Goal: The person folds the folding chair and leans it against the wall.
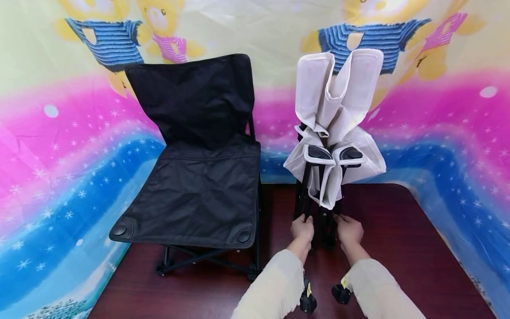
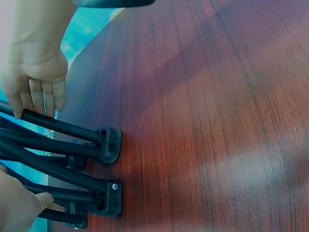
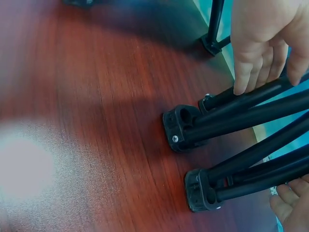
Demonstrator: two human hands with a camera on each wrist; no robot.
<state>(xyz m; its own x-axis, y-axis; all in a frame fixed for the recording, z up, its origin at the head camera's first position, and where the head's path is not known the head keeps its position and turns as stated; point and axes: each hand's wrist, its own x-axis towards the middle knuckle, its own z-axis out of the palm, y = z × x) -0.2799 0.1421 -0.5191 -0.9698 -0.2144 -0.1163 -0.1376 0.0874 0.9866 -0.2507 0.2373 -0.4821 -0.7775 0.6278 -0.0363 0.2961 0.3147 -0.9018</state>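
Observation:
A folding chair with off-white fabric (image 1: 312,88) stands upright on the table, its frame folded together and the fabric bunched in pleats. My left hand (image 1: 303,230) grips a black leg tube low on its left side. On the opposite side my right hand (image 1: 349,230) holds another leg tube, thumb in front and fingers behind. In the left wrist view the black tubes run close together into plastic feet (image 2: 110,145) on the tabletop. The right wrist view shows both hands at the outer tubes, with the left hand (image 3: 265,43) nearer the top.
An unfolded black folding chair (image 1: 207,190) stands to the left, its crossed legs on the dark red-brown table (image 1: 398,248). A printed cloth backdrop (image 1: 450,119) with cartoon bears hangs behind and at both sides. Black wrist devices (image 1: 308,297) hang below the sleeves.

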